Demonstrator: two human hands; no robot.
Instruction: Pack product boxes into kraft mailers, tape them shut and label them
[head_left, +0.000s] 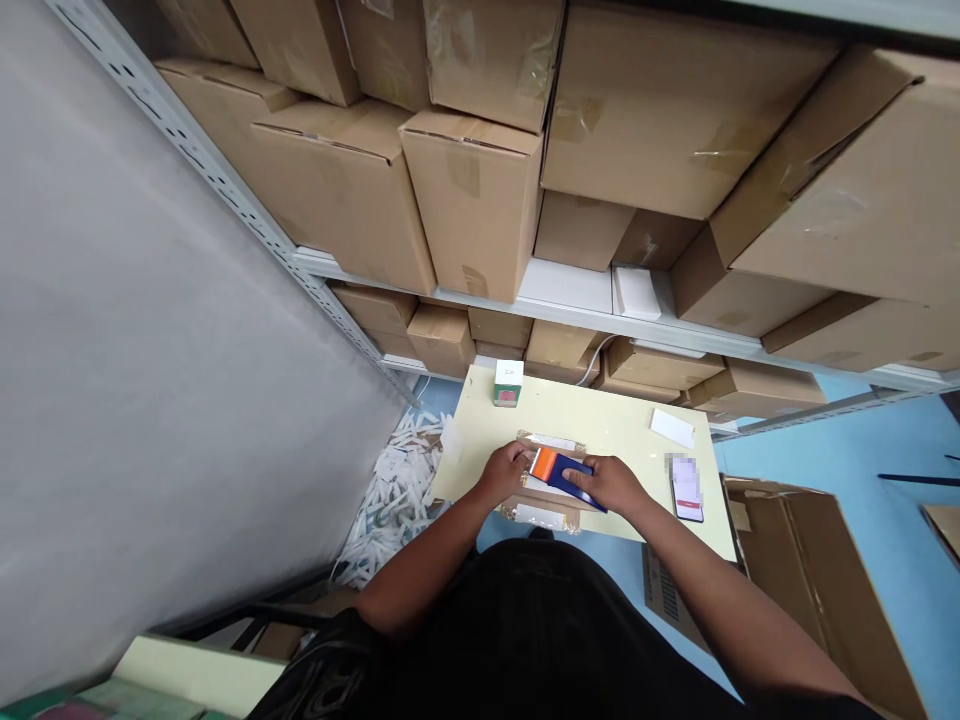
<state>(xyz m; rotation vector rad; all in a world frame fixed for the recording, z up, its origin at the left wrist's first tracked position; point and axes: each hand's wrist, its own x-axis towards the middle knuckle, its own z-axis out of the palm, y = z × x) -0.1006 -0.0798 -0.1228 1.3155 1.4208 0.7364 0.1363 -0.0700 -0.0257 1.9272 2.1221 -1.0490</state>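
Note:
A flat dark blue and orange box (564, 470) is held low over the near part of the cream table. My right hand (609, 484) grips its blue end, with the thumb lying across the top face. At the orange end, my left hand (506, 472) is closed, its fingertips pinched against the box's edge. Below the box lies a brown cardboard piece (528, 494) with clear tape and white labels (540, 517), partly hidden by the hands and box. A small green and white box (508, 383) stands at the table's far left.
On the right of the table (600, 410) lie a phone (685, 488) and a white card or paper stack (673, 427). White paper strips (397, 480) litter the floor at left. Shelves of cartons (472, 190) rise beyond the table. An open carton (817, 570) stands right.

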